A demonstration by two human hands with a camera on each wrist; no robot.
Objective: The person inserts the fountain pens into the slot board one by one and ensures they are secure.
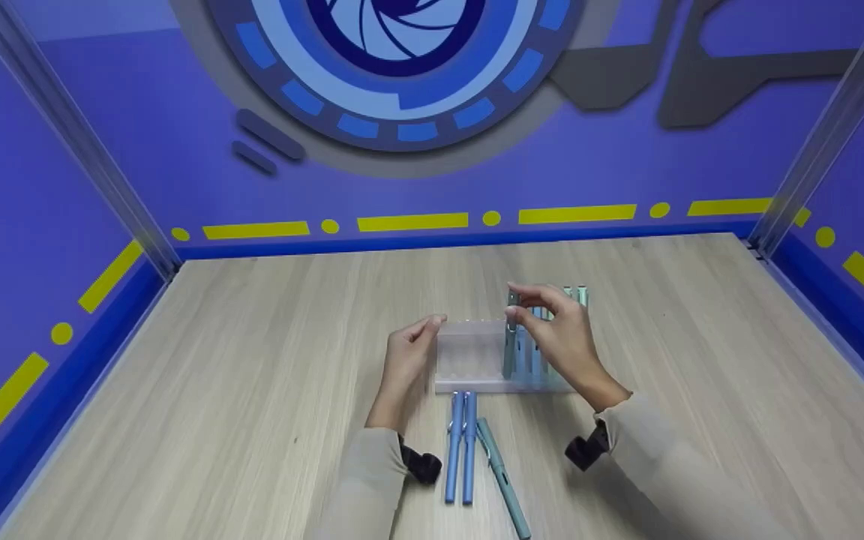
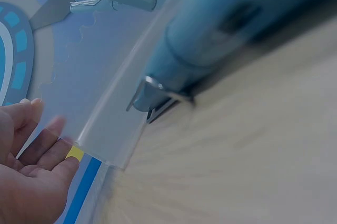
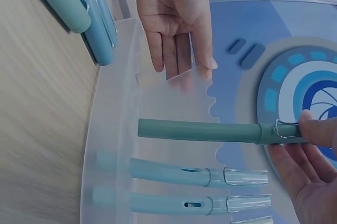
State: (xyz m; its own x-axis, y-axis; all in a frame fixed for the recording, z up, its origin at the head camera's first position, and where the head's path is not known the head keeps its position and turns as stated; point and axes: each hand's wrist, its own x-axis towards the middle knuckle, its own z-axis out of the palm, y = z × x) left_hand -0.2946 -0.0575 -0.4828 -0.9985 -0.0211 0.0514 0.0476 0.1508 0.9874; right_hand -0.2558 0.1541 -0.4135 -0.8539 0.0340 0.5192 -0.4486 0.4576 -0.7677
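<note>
"Findings on the hands?"

"Right hand [image 1: 567, 330] pinches the green pen [image 1: 510, 349] upright at the rack [image 1: 475, 351], apparently unseated; left hand [image 1: 409, 356] at the rack's left edge, grip I cannot tell."

"Recommendation?"

"Brace the rack; lower squarely."

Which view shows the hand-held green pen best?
Right wrist: the hand-held green pen appears large and side-on, its clip visible, only one end covered. Head shows it small, roughly upright; left wrist shows it smaller, near the top edge.
</note>
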